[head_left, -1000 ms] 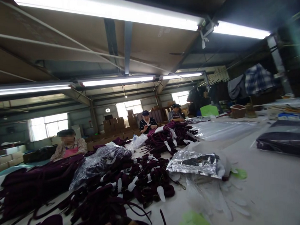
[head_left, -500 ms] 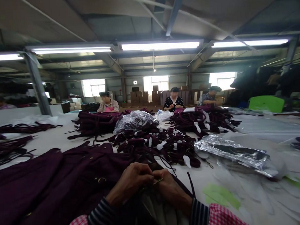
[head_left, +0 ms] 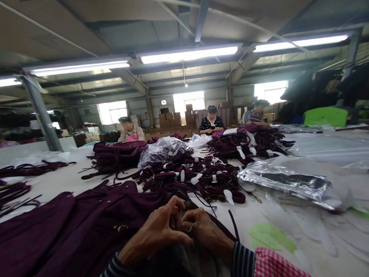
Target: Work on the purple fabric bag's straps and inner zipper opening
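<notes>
My left hand (head_left: 159, 232) and my right hand (head_left: 206, 232) meet close together at the near edge of the white table (head_left: 319, 190). Both pinch a dark purple strap (head_left: 232, 225) where a small metal clasp (head_left: 193, 225) shows between the fingertips. A pile of dark purple bags (head_left: 69, 227) lies directly left of my hands. Just beyond them is a heap of purple straps with white tags (head_left: 198, 178).
Shiny clear plastic bags (head_left: 289, 183) lie right of the straps, with green paper sheets (head_left: 271, 238) near them. Three people sit at the far side of the table (head_left: 212, 121). More strap heaps (head_left: 248, 140) and a green box (head_left: 326, 117) are farther back.
The view swung from the ceiling and right side of the table down to my hands. In the last half second my fingers shifted slightly on the strap and clasp.
</notes>
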